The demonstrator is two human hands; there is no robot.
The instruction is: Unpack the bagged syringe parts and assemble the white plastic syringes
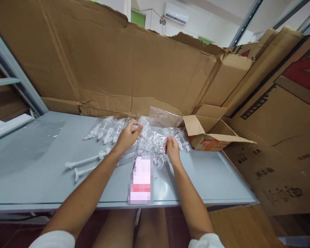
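Note:
A clear plastic bag of small white plastic parts [151, 141] lies on the table between my hands. My right hand [172, 148] is closed in a pinch on the bag's right edge. At the bag's upper left is my left hand [129, 136], fingers curled and thumb close to them; whatever they pinch is too small to make out. Under my left forearm lie long white plastic rods [86, 160] with wider ends, beside a clear ribbed tube [126, 158]. In front of the bag is a phone-like object [141, 179], its surface blurred out.
More bagged white parts [105, 129] lie behind my left hand. An open cardboard box [209, 132] stands at the right rear. A tall cardboard sheet [124, 62] walls the back of the grey table [201, 182], and large cartons [279, 137] rise on the right.

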